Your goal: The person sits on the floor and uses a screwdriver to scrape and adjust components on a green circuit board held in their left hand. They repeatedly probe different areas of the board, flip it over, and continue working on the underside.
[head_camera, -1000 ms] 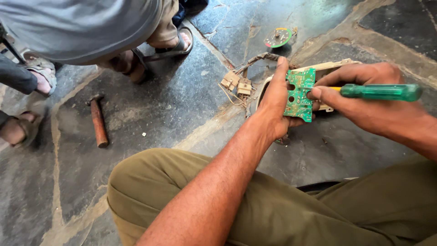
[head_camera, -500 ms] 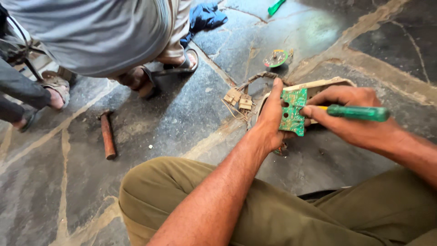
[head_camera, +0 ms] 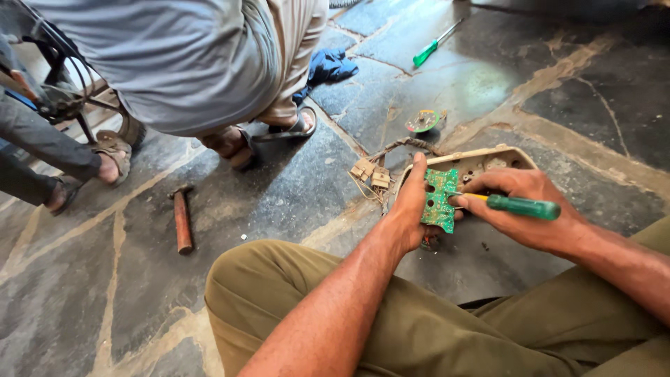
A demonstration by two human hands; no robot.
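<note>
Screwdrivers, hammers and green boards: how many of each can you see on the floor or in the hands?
Screwdrivers: 2 (green-handled screwdriver held in the right hand, another screwdriver lying on the floor)
Hammers: 1 (hammer on the floor)
Green circuit boards: 1 (circuit board in the left hand)
Total: 4

Soft daylight fills my view, bright and even. The stone floor [head_camera: 293,188] shines with a pale glare at the top, near the far screwdriver [head_camera: 434,45]. Shadows under my hands are faint. The middle is sharp; the edges bend and smear slightly at the corners.
</note>
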